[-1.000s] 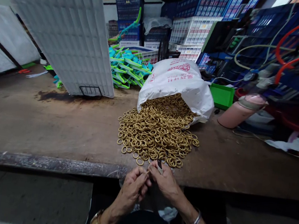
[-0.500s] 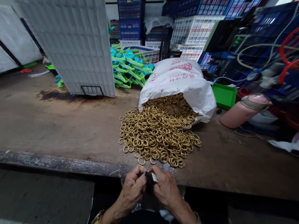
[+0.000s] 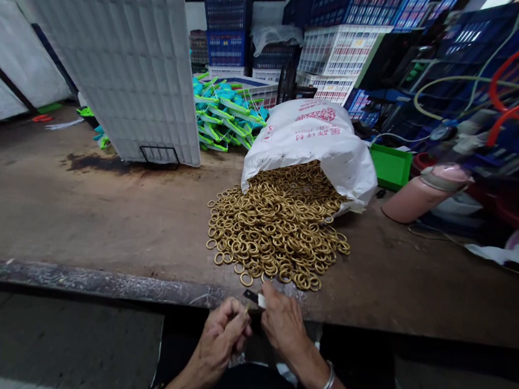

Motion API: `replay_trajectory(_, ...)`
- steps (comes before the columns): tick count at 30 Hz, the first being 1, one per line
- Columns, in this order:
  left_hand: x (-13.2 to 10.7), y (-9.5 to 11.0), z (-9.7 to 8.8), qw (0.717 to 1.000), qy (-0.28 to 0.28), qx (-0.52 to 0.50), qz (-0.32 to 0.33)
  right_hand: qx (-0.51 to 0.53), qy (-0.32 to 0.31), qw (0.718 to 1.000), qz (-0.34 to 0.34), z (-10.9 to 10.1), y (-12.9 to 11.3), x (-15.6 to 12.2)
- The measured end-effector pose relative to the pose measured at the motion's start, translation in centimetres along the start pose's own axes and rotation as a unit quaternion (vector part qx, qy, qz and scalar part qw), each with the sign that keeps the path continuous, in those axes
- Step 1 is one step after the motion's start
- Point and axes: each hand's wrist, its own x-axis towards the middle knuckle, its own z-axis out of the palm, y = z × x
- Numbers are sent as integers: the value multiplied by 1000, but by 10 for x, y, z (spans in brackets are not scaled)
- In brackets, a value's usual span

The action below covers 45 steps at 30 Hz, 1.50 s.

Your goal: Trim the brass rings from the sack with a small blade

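My right hand (image 3: 283, 322) is closed around a small knife with a white handle (image 3: 262, 301) and a short dark blade (image 3: 250, 294). The blade points left, over the table's front edge. Lower and to the left, my left hand (image 3: 225, 328) pinches a gold-coloured ring (image 3: 247, 311), mostly covered by the fingers. The blade and the left fingers are apart. Just beyond both hands lies a heap of gold-coloured rings (image 3: 274, 233), spilling from the mouth of a white sack (image 3: 308, 131) with red print.
A tall grey-white panel (image 3: 152, 70) stands on the table (image 3: 74, 217) at left. Behind it are green and turquoise plastic pieces (image 3: 226, 116). To the right are a green tray (image 3: 389, 165) and a pink bottle (image 3: 421, 191). Stacked crates (image 3: 332, 47) fill the back.
The knife in my right hand has moved up and away from my left hand. My left hand has shifted slightly down and towards me.
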Motion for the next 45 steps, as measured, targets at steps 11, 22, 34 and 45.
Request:
replay_trajectory(11, -3, 1, -16, 980, 11, -195, -35, -63, 27, 997, -32, 13, -17, 17)
replay_trajectory(22, 7, 3, -26, 950, 34, -302, -64, 39, 46, 998, -17, 7, -9, 26)
replay_trajectory(34, 27, 4, -3, 998, 39, -27, 32, 498, -89, 862, -41, -10, 9, 14)
replay_trajectory(45, 22, 10, 3, 996, 67, 40, 40, 519, -83, 850, 45, 1, 1, 13)
